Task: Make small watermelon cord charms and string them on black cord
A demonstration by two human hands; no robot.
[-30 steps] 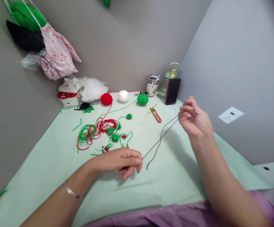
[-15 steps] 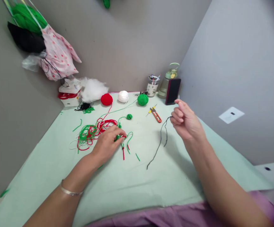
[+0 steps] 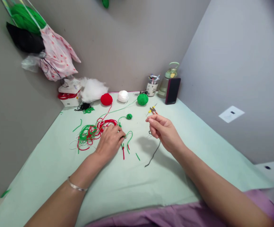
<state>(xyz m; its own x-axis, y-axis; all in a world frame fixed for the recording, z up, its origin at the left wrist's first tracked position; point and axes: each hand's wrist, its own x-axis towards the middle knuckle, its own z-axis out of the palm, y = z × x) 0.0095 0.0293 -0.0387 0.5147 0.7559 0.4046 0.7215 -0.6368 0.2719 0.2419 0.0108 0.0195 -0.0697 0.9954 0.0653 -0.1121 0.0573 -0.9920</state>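
My left hand (image 3: 110,138) is closed with its fingertips pressed down on a small yarn piece, mostly hidden under them. Green yarn ends (image 3: 129,142) and a red yarn tail (image 3: 123,153) stick out beside the fingertips. My right hand (image 3: 164,130) is raised above the table, thumb and forefinger pinched on a needle that barely shows. Black yarn (image 3: 153,156) trails below that hand toward the table. Behind the right hand lies a pair of thread snips (image 3: 153,110), partly covered. A small green ball-shaped piece (image 3: 129,116) rests beyond the left hand.
Tangled red and green yarn (image 3: 89,134) lies left of my left hand. At the back stand red (image 3: 106,99), white (image 3: 123,96) and green (image 3: 142,99) yarn balls, white stuffing (image 3: 94,90), a pen cup (image 3: 152,86), a bottle (image 3: 164,86) and a phone (image 3: 173,90).
My right hand has come left and down, nearer my left hand, drawing the black yarn with it. The snips are now partly covered. My left hand has shifted only slightly.
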